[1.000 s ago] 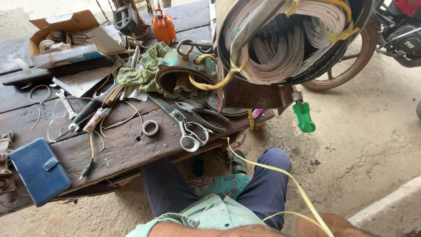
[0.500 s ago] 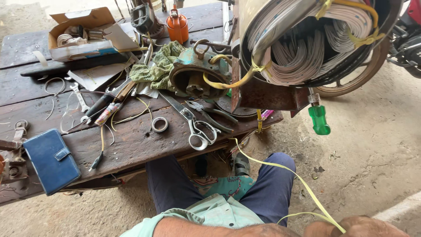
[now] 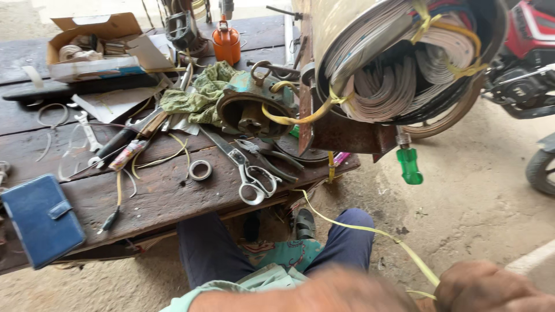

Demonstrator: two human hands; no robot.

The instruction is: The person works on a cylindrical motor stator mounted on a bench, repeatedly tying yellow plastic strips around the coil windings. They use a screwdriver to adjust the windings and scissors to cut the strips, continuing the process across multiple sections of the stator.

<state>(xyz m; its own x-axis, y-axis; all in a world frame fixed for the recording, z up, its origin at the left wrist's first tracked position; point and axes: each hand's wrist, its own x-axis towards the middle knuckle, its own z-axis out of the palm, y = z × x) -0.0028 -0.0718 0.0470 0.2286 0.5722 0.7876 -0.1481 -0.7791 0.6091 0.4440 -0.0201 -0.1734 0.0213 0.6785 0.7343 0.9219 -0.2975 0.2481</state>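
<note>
Pulling a yellow tie strip point(image 3: 370, 231) taut, the right hand point(image 3: 491, 286) is clenched around its lower end at the bottom edge, while the strip's far end loops the motor's coil windings point(image 3: 399, 69); the left hand is out of view. Next calls for steady tension, I judge. Against the earlier frames, the fist has risen into sight and the view sits closer to the workbench point(image 3: 167, 190).

The right hand point(image 3: 497, 289) was cut off by the bottom edge, its grip on the yellow tie strip point(image 3: 370, 231) hidden. A blurred forearm point(image 3: 312, 294) crossed below; the left hand was out of sight. The motorcycle point(image 3: 526, 69) ran past the right edge.
</note>
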